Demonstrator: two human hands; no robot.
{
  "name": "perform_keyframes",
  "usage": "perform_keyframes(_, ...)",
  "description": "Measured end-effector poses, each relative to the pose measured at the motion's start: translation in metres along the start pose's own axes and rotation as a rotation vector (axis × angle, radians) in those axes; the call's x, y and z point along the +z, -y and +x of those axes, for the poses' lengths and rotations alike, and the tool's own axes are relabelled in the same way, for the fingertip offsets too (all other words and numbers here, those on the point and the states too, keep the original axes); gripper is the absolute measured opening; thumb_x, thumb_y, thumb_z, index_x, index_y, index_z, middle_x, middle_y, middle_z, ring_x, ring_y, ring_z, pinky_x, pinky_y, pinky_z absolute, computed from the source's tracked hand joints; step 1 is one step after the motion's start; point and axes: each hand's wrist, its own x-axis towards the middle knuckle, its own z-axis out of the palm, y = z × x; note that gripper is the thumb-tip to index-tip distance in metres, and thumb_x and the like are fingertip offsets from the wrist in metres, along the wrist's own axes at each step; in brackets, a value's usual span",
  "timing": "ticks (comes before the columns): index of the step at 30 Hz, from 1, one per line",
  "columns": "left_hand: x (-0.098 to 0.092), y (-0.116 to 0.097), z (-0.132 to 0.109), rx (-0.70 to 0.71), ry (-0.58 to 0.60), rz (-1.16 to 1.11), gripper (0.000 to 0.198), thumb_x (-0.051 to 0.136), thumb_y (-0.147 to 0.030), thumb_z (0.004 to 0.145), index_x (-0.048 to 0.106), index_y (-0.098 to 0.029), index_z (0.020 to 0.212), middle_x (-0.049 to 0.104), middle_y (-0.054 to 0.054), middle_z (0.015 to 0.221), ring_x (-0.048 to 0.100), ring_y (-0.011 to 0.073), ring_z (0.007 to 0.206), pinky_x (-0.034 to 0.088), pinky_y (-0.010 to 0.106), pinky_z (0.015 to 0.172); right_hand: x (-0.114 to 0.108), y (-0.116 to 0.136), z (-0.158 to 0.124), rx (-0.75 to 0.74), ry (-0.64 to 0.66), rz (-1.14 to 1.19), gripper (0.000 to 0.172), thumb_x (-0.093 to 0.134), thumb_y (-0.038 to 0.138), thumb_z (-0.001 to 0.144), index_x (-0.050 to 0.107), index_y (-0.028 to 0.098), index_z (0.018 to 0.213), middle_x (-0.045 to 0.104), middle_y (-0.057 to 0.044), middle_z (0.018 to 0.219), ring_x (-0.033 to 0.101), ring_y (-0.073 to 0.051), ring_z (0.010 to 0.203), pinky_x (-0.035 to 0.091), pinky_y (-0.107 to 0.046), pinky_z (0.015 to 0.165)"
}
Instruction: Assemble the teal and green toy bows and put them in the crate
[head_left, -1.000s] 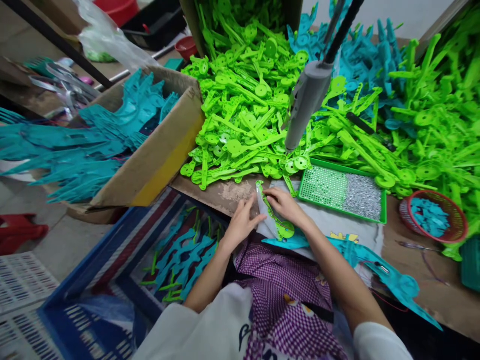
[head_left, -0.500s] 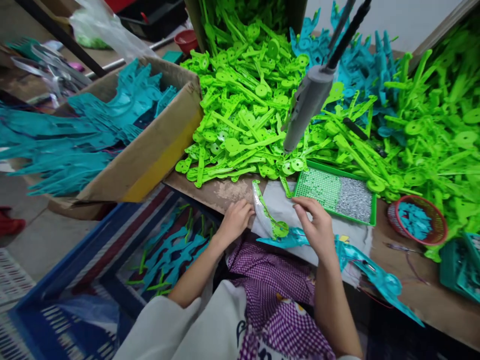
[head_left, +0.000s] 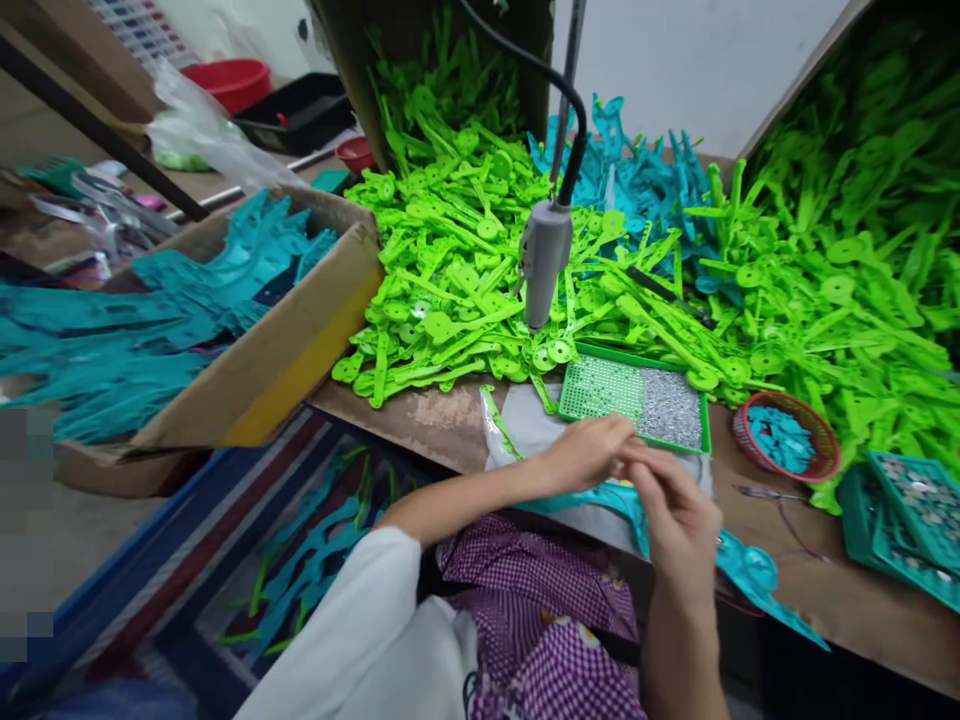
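At bench edge: left hand (head_left: 589, 452) and right hand (head_left: 679, 515) meet, fingertips pinched over teal part (head_left: 739, 570) beside green screw tray (head_left: 637, 400); contents unclear. I'd keep both low, wrists steady.

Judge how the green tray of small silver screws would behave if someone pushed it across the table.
The shallow green plastic tray would probably slide easily, since it looks thin and lies flat on the wooden table. The small silver screws sit loose in a heap, so a quick shove would likely scatter them. It seems bottom-heavy and unlikely to tip.
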Motion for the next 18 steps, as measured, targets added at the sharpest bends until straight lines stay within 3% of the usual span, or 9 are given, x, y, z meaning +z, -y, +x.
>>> perform_keyframes(2,0.005,-0.006,0.032,0.043,-0.025,0.026,0.024,0.037,-0.032,0.098,0.051,-0.019,0.111,0.06,0.008,0.104,0.059,0.018,0.092,0.048,0.029,0.079,-0.018,-0.013,-0.018,-0.014,-0.203,-0.045,0.016,0.057,0.019,0.087,0.068,0.023,0.098,0.066,-0.003,0.091,0.062,-0.014,0.076,0.049,-0.029,0.07)
perform_keyframes(4,0.005,-0.007,0.043,0.084,-0.054,0.05,0.027,0.036,-0.034,0.099,0.053,-0.019,0.113,0.061,0.008,0.107,0.059,0.018,0.093,0.048,0.03,0.08,-0.033,-0.032,-0.025,-0.085,-0.197,-0.158,0.017,0.057,0.019,0.086,0.067,0.022,0.099,0.066,-0.004,0.092,0.062,-0.015,0.076,0.049,-0.03,0.071)
perform_keyframes(6,0.002,0.0,0.031,0.095,-0.065,0.049,0.025,0.04,-0.033,0.098,0.056,-0.018,0.111,0.061,0.007,0.104,0.06,0.018,0.094,0.048,0.03,0.082,-0.046,-0.055,-0.021,-0.17,0.022,-0.323,0.017,0.057,0.02,0.086,0.067,0.022,0.1,0.068,-0.005,0.094,0.064,-0.018,0.084,0.05,-0.033,0.075)
perform_keyframes(8,-0.004,0.015,0.001,0.04,-0.081,0.013,0.021,0.043,-0.028,0.096,0.059,-0.018,0.106,0.062,0.007,0.099,0.06,0.0174,0.093,0.048,0.029,0.083,-0.056,-0.076,-0.009,-0.221,0.264,-0.463,0.017,0.053,0.023,0.089,0.066,0.022,0.1,0.069,-0.005,0.092,0.066,-0.019,0.085,0.05,-0.032,0.075)
perform_keyframes(11,-0.013,0.039,-0.05,-0.144,-0.187,-0.062,0.017,0.048,-0.025,0.094,0.061,-0.017,0.101,0.063,0.007,0.097,0.06,0.0174,0.091,0.049,0.03,0.081,-0.058,-0.083,0.023,-0.269,0.446,-0.574,0.021,0.047,0.029,0.093,0.065,0.022,0.102,0.07,-0.005,0.092,0.066,-0.019,0.083,0.05,-0.031,0.072)
perform_keyframes(13,-0.017,0.048,-0.073,-0.26,-0.264,-0.107,0.013,0.052,-0.023,0.091,0.063,-0.017,0.095,0.064,0.005,0.091,0.06,0.017,0.086,0.049,0.03,0.079,-0.039,-0.074,0.054,-0.31,0.496,-0.63,0.025,0.045,0.033,0.094,0.064,0.022,0.105,0.07,-0.006,0.095,0.065,-0.02,0.085,0.049,-0.032,0.075)
perform_keyframes(15,-0.019,0.048,-0.086,-0.34,-0.347,-0.139,0.01,0.055,-0.022,0.089,0.064,-0.017,0.091,0.064,0.004,0.086,0.06,0.0154,0.078,0.049,0.029,0.075,-0.004,-0.066,0.089,-0.311,0.527,-0.691,0.031,0.042,0.039,0.095,0.064,0.022,0.109,0.069,-0.009,0.1,0.065,-0.022,0.089,0.048,-0.033,0.076)
perform_keyframes(18,-0.025,0.038,-0.099,-0.369,-0.464,-0.157,0.011,0.056,-0.024,0.089,0.064,-0.018,0.093,0.064,0.003,0.085,0.058,0.0133,0.072,0.048,0.027,0.071,0.055,-0.071,0.136,-0.275,0.408,-0.885,0.046,0.045,0.043,0.092,0.052,0.017,0.129,0.062,-0.016,0.121,0.061,-0.03,0.102,0.047,-0.039,0.079)
